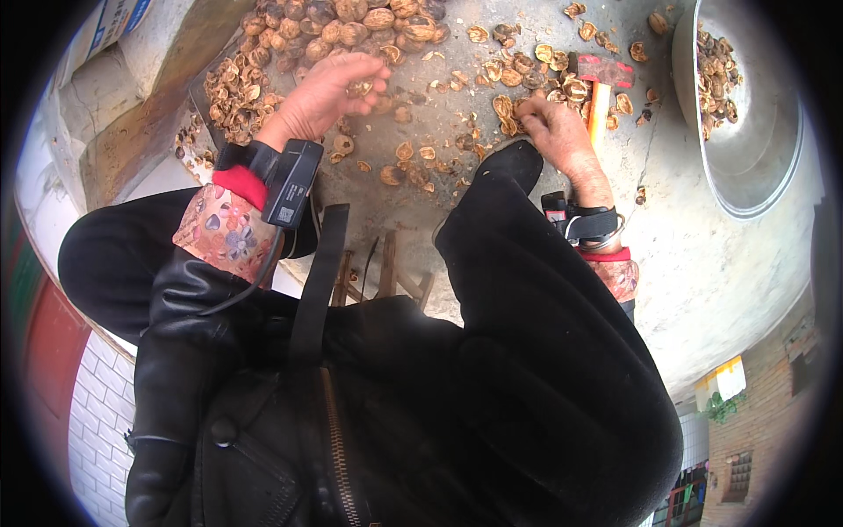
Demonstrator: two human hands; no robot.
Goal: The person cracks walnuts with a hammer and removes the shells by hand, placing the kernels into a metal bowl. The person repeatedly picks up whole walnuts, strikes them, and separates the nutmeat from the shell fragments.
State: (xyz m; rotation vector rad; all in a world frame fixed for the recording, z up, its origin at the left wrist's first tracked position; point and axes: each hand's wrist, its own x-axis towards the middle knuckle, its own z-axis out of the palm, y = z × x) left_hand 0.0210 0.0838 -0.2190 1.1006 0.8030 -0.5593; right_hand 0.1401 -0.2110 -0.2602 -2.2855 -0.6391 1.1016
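Observation:
Near the heap of whole walnuts (352, 26), my left hand (332, 89) is curled with the palm turned inward, and a piece of cracked walnut (359, 87) lies in its fingers. My right hand (556, 132) reaches down among broken walnut shells (506, 112) beside the hammer; its fingertips are bunched, and whether they grip a shell is hidden. The hammer (600, 99), with a red-marked head and wooden handle, rests on the concrete floor just right of that hand. Scattered shells and a few nuts lie on the floor between the hands.
At the upper right stands a large metal basin (757, 168) with cracked walnuts (718, 82) inside. A pile of shells (240, 95) lies at the upper left. My shoe (517, 161) is close to my right hand. Wooden stool legs (388, 267) show between my knees.

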